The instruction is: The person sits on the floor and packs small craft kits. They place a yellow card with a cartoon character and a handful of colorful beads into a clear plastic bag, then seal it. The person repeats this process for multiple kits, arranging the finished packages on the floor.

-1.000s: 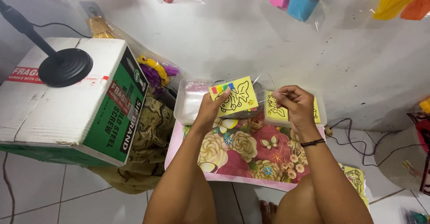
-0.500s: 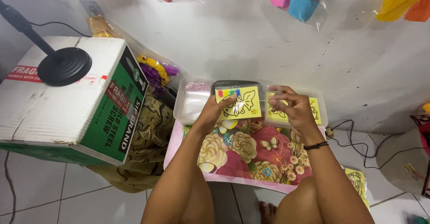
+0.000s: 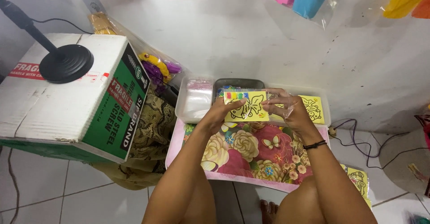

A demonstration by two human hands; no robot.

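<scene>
Head view: a yellow card point(image 3: 246, 106) with a black line drawing and a row of small colour pots is held by both hands over a flowery worktop point(image 3: 251, 152). The left hand point(image 3: 221, 112) is closed on its left edge. The right hand point(image 3: 284, 107) is closed on its right edge, with clear plastic over the fingers. Just behind, a grey tray point(image 3: 237, 83) is seen between a clear tray point(image 3: 195, 101) and more yellow cards point(image 3: 311, 107). A cardboard box point(image 3: 67, 98) is seen far left.
</scene>
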